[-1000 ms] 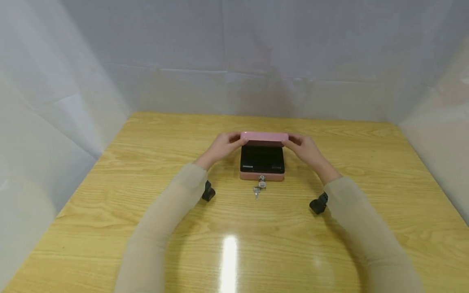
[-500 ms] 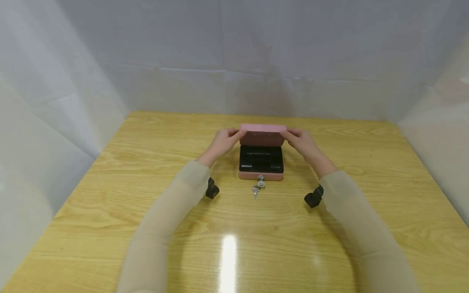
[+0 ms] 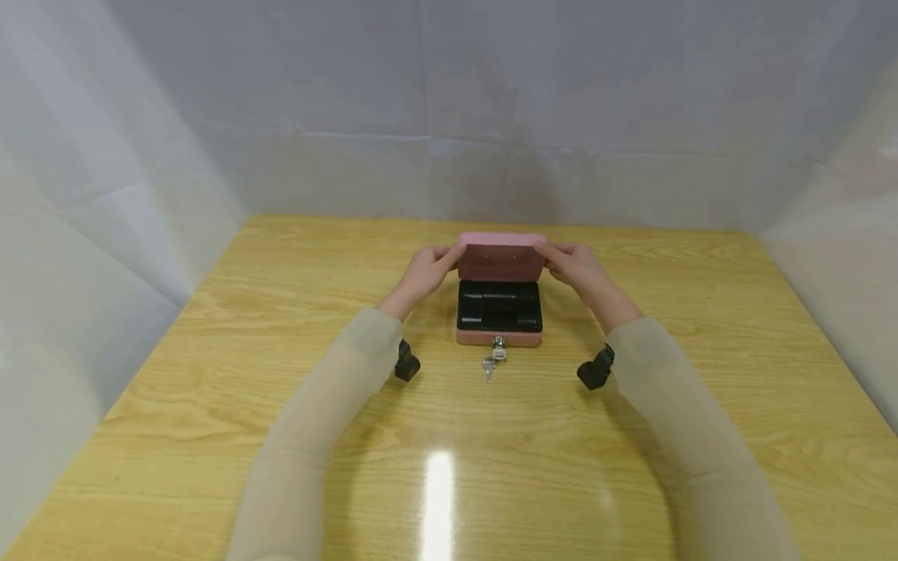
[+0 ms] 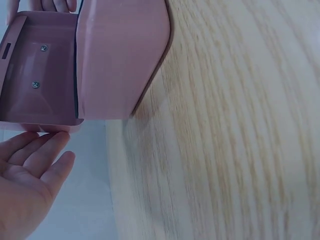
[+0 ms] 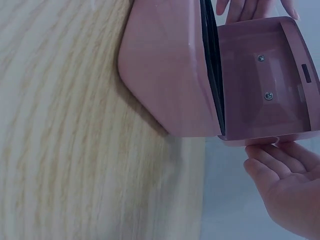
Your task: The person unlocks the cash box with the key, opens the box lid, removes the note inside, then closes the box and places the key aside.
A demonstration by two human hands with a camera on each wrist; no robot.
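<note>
1. Head view showed a small pink cash box [image 3: 500, 336] near the middle of a wooden table [image 3: 210, 374], its lid [image 3: 501, 257] raised almost upright at the far side and a black tray [image 3: 500, 305] visible inside.
2. The left hand [image 3: 426, 269] touched the lid's left edge and the right hand [image 3: 574, 263] its right edge.
3. In the left wrist view, the left hand's fingers [image 4: 37, 150] lay straight and relaxed against the lid's rim, not curled round it.
4. The right wrist view showed the right hand's fingers [image 5: 272, 160] likewise extended, touching the rim.
5. A key [image 3: 496, 352] stood in the front lock, with another hanging below it onto the table.
</note>
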